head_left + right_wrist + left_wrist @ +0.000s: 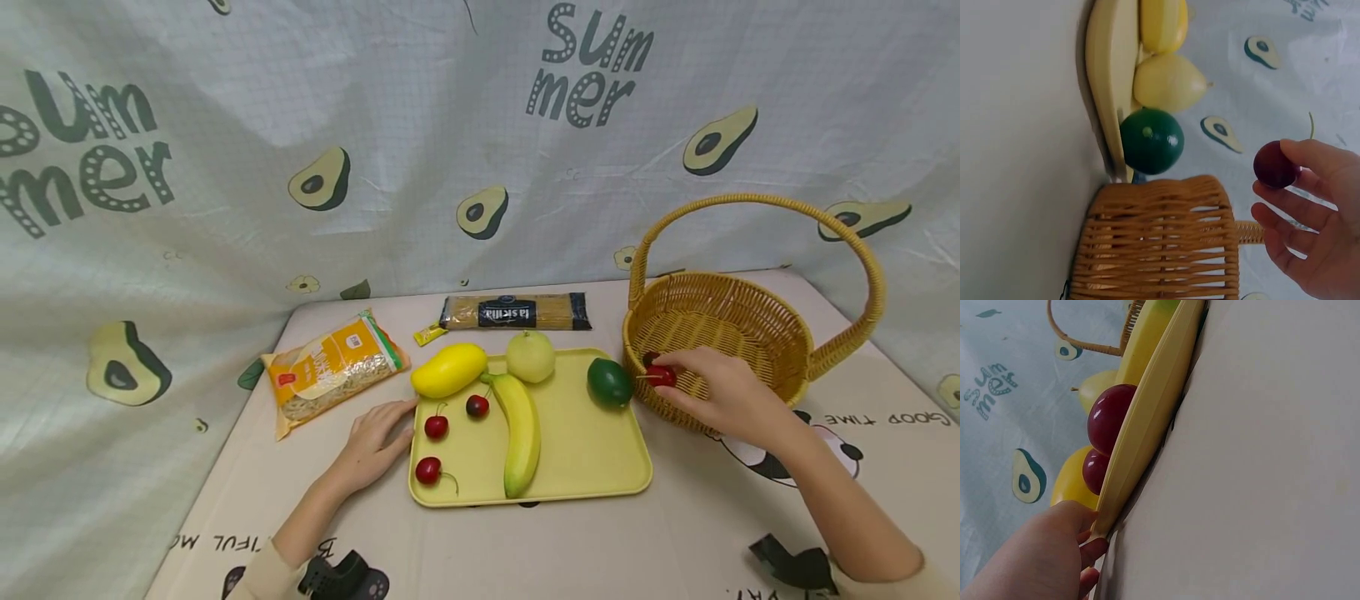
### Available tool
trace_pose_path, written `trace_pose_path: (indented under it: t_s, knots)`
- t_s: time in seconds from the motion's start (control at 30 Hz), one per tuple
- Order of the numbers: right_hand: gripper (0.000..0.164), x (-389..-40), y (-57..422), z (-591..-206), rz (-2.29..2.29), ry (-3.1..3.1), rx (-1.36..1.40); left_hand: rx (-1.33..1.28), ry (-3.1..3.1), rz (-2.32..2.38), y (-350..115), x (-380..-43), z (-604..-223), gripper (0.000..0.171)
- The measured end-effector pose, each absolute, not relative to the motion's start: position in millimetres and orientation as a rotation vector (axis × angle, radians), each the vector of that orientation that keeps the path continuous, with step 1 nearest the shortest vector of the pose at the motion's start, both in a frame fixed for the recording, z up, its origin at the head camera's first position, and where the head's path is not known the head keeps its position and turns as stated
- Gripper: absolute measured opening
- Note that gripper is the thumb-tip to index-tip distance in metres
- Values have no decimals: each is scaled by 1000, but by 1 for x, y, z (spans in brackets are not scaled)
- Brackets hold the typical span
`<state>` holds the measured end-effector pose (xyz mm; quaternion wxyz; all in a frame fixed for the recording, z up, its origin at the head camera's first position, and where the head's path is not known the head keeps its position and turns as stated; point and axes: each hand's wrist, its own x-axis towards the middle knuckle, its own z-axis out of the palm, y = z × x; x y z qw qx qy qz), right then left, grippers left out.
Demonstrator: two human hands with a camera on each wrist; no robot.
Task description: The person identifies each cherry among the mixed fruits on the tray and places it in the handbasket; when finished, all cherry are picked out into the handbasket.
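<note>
Placing a cherry (pixel 662 377) in the wicker basket (pixel 735 296) seems the current step: the right hand (pixel 723 392) pinches it near the left rim, while the left hand (pixel 371 442), fingers loosely extended, touches the yellow tray (pixel 577 450). Next calls for lowering, then releasing it.

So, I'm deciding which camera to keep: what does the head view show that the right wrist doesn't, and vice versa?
Of the two, only the head view shows the left hand, orange bag and three cherries on the yellow tray; only the right wrist view shows the pale spot on the green fruit. Both show the right hand pinching a cherry, the basket, yellow tray, green fruit and pale fruit.
</note>
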<state>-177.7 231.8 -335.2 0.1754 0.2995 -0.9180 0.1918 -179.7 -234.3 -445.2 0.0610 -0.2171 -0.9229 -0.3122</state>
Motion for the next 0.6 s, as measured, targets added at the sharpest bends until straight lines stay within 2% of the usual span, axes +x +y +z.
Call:
trace_pose_path:
  t_s: [0.27, 0.6]
  knots:
    - [27, -199, 245, -340, 549, -2619, 795, -661, -2797, -944, -234, -180, -445, 45]
    - [29, -221, 256, -349, 579, -2733, 688, -643, -2809, -948, -235, -179, -444, 45]
